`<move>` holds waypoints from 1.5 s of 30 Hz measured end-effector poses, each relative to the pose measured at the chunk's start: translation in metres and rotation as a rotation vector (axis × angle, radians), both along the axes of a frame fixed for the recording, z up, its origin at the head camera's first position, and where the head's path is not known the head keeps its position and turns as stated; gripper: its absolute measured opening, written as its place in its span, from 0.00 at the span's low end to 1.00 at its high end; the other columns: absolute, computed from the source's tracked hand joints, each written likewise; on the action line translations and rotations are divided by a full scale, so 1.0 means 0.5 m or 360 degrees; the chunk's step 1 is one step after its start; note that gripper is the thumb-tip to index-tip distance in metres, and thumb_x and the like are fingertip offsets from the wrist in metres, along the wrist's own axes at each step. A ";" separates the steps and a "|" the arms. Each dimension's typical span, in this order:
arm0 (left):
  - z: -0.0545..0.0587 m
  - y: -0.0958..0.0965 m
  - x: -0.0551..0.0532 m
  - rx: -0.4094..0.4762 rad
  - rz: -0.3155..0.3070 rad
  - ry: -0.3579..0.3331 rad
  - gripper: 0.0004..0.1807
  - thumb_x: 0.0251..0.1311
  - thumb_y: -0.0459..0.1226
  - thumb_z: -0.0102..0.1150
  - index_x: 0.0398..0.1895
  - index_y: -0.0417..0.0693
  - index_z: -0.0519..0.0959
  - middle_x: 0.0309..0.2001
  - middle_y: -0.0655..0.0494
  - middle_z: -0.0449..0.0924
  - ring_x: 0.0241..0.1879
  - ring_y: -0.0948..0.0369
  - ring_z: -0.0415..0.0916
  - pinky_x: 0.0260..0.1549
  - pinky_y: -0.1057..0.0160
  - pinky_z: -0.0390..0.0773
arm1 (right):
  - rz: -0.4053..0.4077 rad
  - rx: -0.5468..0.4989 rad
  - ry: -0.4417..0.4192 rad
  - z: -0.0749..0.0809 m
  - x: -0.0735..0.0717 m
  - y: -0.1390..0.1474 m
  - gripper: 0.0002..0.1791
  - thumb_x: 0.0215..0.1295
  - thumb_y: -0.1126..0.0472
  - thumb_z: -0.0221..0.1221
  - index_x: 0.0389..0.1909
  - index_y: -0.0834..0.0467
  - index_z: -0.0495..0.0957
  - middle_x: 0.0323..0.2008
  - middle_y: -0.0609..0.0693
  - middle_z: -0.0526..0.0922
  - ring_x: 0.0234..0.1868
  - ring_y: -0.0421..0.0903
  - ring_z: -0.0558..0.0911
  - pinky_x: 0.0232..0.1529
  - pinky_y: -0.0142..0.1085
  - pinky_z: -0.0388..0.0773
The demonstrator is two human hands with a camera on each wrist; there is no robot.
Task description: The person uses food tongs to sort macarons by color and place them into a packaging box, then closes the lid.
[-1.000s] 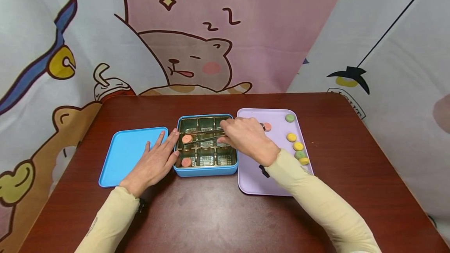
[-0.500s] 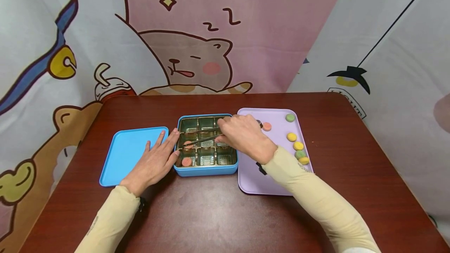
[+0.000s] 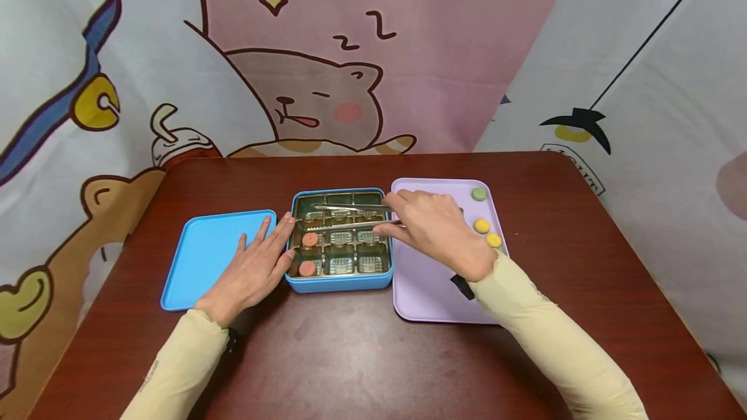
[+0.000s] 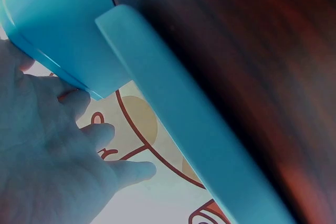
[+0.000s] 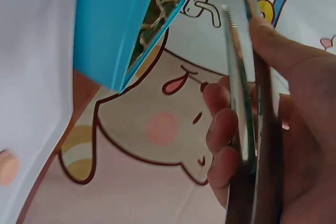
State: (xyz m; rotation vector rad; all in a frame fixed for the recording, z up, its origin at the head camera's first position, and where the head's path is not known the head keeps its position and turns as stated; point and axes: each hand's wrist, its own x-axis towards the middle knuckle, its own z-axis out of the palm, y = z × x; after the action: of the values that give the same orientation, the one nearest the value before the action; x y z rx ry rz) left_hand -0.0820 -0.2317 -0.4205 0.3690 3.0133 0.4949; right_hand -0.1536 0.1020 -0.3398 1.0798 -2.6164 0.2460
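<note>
My right hand (image 3: 434,225) grips a pair of metal tongs (image 3: 350,226), pointing left over the blue box (image 3: 341,284). The tips of the tongs are apart with nothing between them. Two pink macarons sit in the box's left column: one macaron (image 3: 310,239) in the middle compartment, another macaron (image 3: 307,268) in the front one. My left hand (image 3: 251,271) has its fingers spread, touching the box's left side; in the left wrist view, that hand (image 4: 58,135) lies beside the box wall (image 4: 63,30). The right wrist view shows the tongs (image 5: 244,114) between thumb and fingers.
A lilac tray (image 3: 432,303) stands right of the box, with a green macaron (image 3: 479,194) and yellow macarons (image 3: 481,225); a pink macaron (image 5: 8,167) lies there in the right wrist view. The blue lid (image 3: 204,258) lies on the left.
The tongs have let go of the pink macaron in the middle left compartment and spread apart. My right hand has moved right. My left hand stays at the box.
</note>
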 end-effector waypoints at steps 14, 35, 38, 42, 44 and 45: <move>-0.001 0.001 0.000 -0.0014 -0.0005 -0.0017 0.36 0.82 0.53 0.36 0.85 0.49 0.47 0.85 0.54 0.40 0.82 0.42 0.36 0.69 0.24 0.41 | -0.0190 -0.0164 -0.0205 -0.009 0.025 0.125 0.26 0.64 0.34 0.65 0.51 0.48 0.81 0.28 0.39 0.75 0.27 0.38 0.74 0.22 0.37 0.71; 0.000 0.000 -0.002 -0.0019 -0.0003 -0.0032 0.36 0.82 0.53 0.37 0.85 0.50 0.48 0.84 0.53 0.42 0.82 0.42 0.37 0.69 0.23 0.41 | -0.0357 -0.0165 -0.0153 -0.051 0.029 0.278 0.26 0.60 0.49 0.75 0.49 0.61 0.78 0.29 0.48 0.79 0.23 0.41 0.73 0.19 0.35 0.70; 0.000 -0.001 -0.001 -0.0017 -0.0006 -0.0033 0.36 0.82 0.52 0.38 0.85 0.50 0.48 0.84 0.53 0.42 0.82 0.42 0.37 0.69 0.23 0.41 | -0.0413 -0.0154 -0.0165 -0.053 0.027 0.293 0.28 0.59 0.49 0.76 0.51 0.62 0.78 0.32 0.51 0.83 0.25 0.43 0.77 0.19 0.37 0.73; -0.001 -0.001 -0.001 -0.0013 -0.0008 -0.0029 0.36 0.82 0.52 0.38 0.85 0.50 0.48 0.85 0.54 0.41 0.82 0.42 0.37 0.69 0.23 0.41 | -0.0488 -0.0119 -0.0196 -0.057 0.023 0.312 0.29 0.58 0.48 0.76 0.51 0.62 0.80 0.35 0.53 0.85 0.28 0.45 0.81 0.21 0.41 0.77; -0.001 -0.001 -0.001 -0.0008 -0.0007 -0.0030 0.36 0.82 0.52 0.38 0.85 0.50 0.48 0.85 0.54 0.41 0.82 0.42 0.36 0.69 0.23 0.41 | -0.0521 -0.0096 -0.0215 -0.060 0.021 0.320 0.29 0.58 0.47 0.76 0.50 0.62 0.80 0.36 0.54 0.85 0.28 0.45 0.80 0.21 0.40 0.77; -0.001 -0.001 -0.001 -0.0007 -0.0006 -0.0030 0.36 0.82 0.52 0.38 0.85 0.50 0.48 0.85 0.54 0.41 0.82 0.42 0.37 0.69 0.23 0.40 | -0.0536 -0.0083 -0.0225 -0.061 0.019 0.324 0.28 0.58 0.47 0.76 0.50 0.62 0.80 0.35 0.53 0.85 0.27 0.45 0.79 0.20 0.39 0.76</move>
State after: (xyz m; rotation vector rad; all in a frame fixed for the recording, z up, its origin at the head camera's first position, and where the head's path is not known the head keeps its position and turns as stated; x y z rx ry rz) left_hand -0.0825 -0.2320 -0.4208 0.3679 2.9943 0.4887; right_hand -0.1440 0.2640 -0.3702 0.6096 -2.8445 0.3216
